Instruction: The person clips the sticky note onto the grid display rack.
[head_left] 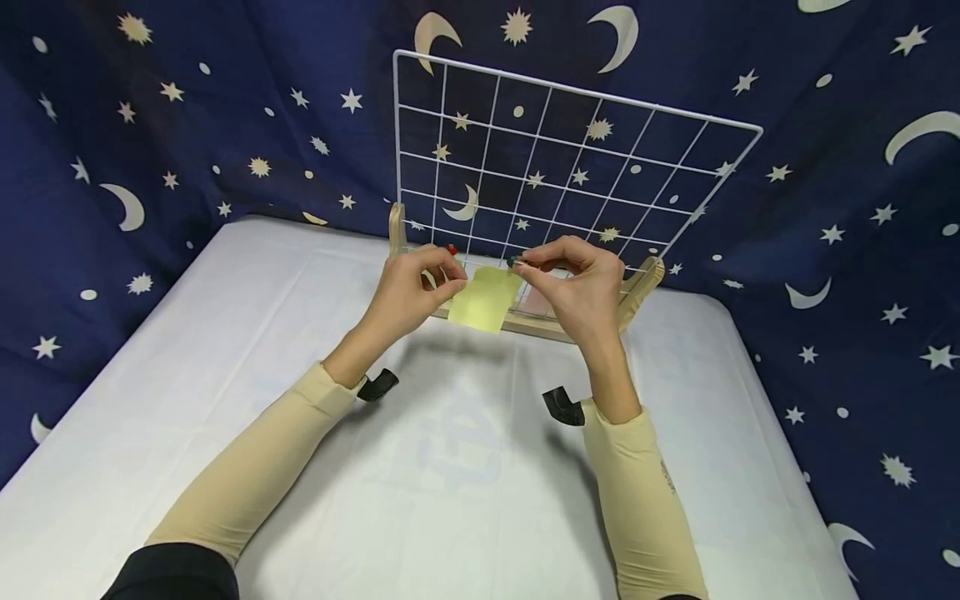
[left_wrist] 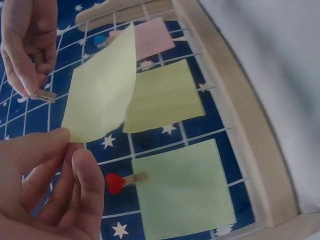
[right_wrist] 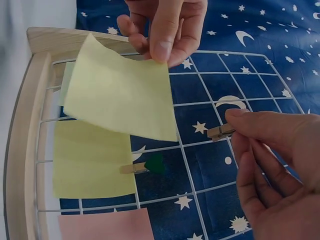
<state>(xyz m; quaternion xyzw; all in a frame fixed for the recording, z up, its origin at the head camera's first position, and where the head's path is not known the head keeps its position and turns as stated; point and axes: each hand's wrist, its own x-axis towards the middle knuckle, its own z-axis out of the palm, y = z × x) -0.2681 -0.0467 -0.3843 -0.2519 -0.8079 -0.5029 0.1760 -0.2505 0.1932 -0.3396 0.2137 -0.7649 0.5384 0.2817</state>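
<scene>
A loose yellow sticky note (left_wrist: 100,90) is pinched at one corner by my left hand (head_left: 416,283), in front of a white wire grid (head_left: 551,86). Between thumb and fingers my right hand (head_left: 581,287) holds a small wooden clothespin (right_wrist: 218,132), apart from the note; its far end is hidden by the fingers. On the grid, a red-heart clothespin (left_wrist: 115,183) grips a pale green note (left_wrist: 185,190). Beside it hangs another yellow note (right_wrist: 90,160) with a green-heart clothespin (right_wrist: 155,164). Farther along is a pink note (right_wrist: 107,225), with a blue-topped clip (left_wrist: 100,40) at its edge.
The grid leans back in a wooden base (head_left: 536,325) with a foot (head_left: 643,287) at each end. It stands toward the back of a table with a white cloth (head_left: 450,517). A dark blue curtain (head_left: 262,100) with stars and moons hangs behind and at both sides.
</scene>
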